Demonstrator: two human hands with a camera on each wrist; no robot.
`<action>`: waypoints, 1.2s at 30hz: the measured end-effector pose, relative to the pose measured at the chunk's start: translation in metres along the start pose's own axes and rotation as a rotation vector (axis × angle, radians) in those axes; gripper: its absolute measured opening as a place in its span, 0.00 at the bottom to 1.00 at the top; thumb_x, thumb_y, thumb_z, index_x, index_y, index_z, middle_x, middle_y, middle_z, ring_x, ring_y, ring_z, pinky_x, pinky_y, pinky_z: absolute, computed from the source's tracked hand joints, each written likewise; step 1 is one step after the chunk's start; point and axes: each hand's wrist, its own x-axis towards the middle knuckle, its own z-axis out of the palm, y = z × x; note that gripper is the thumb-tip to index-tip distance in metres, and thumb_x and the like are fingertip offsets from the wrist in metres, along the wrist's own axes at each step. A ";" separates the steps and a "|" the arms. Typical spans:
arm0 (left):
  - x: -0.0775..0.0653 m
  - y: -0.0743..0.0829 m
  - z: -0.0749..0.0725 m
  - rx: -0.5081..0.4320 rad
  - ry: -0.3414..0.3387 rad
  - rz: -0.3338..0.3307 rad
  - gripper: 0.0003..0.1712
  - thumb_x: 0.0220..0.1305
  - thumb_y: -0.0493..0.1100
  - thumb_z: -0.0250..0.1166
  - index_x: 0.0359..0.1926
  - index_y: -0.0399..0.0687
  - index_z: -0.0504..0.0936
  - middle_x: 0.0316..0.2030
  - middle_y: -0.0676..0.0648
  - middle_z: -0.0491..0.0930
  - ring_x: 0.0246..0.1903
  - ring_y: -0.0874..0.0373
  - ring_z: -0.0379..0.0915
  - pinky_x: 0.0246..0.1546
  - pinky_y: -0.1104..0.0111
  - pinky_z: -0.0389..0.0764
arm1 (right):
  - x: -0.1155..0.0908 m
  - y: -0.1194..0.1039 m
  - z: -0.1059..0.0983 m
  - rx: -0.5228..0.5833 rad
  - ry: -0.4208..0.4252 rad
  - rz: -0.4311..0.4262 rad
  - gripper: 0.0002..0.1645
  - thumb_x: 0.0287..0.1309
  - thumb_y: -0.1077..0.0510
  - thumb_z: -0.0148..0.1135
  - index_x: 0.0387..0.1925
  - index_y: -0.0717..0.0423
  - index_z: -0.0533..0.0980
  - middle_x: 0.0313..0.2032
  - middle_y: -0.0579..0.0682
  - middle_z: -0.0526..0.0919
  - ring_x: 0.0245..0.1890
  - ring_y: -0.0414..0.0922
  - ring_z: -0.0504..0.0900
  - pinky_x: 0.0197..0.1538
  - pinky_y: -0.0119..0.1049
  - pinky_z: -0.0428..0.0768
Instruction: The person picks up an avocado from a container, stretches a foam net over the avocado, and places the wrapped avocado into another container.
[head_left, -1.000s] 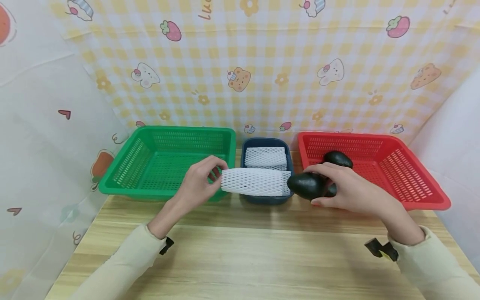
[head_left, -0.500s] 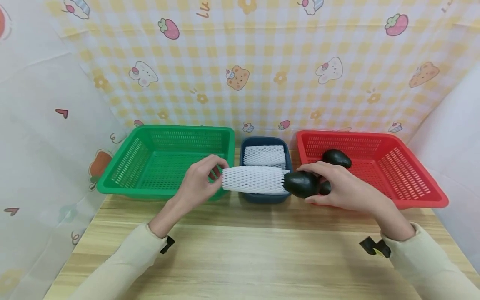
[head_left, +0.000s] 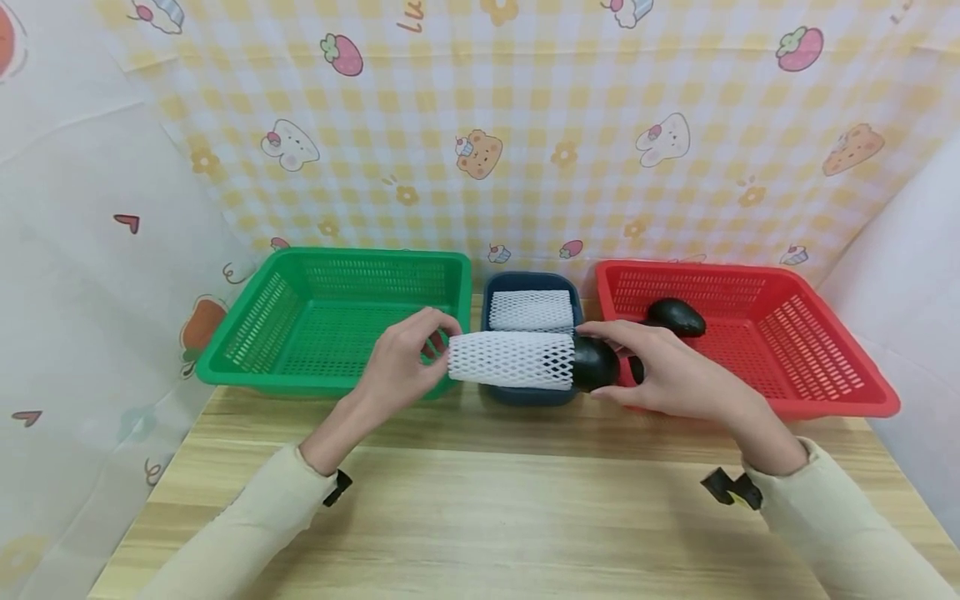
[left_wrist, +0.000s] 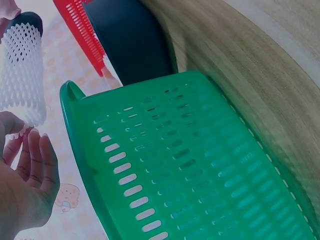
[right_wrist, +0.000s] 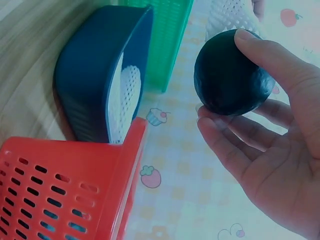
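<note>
Left hand (head_left: 405, 357) pinches a white tubular foam-net sleeve (head_left: 510, 360), raised near the navy plastic tub (head_left: 528, 398); right hand (head_left: 671, 371) grips a dark oval fruit (head_left: 595, 364), partly inside. Skewed pushing could tear the sleeve; loose pinching, drop it.

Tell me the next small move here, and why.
Probably ease the avocado deeper into the white foam net with the right grip: its end on that side is bare, and the left grip pinches the net's opposite end.
</note>
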 end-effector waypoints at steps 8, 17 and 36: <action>0.002 0.001 0.004 0.004 -0.010 0.018 0.15 0.54 0.24 0.71 0.40 0.40 0.80 0.38 0.46 0.80 0.28 0.58 0.77 0.28 0.70 0.80 | 0.007 -0.005 0.004 0.026 0.011 -0.053 0.51 0.49 0.53 0.82 0.73 0.48 0.67 0.61 0.46 0.77 0.53 0.42 0.75 0.53 0.44 0.79; 0.000 0.002 0.005 -0.007 -0.023 0.006 0.16 0.53 0.23 0.71 0.40 0.40 0.80 0.38 0.46 0.80 0.28 0.52 0.79 0.27 0.67 0.81 | 0.013 -0.007 0.011 0.041 0.016 -0.096 0.51 0.48 0.53 0.83 0.72 0.43 0.69 0.59 0.43 0.76 0.47 0.41 0.73 0.39 0.35 0.77; 0.002 0.018 0.000 0.118 -0.126 -0.007 0.29 0.54 0.27 0.52 0.58 0.44 0.79 0.52 0.48 0.79 0.44 0.54 0.72 0.22 0.64 0.70 | 0.012 -0.006 0.014 0.048 -0.020 -0.041 0.48 0.47 0.54 0.83 0.70 0.43 0.71 0.48 0.45 0.76 0.36 0.41 0.74 0.29 0.33 0.74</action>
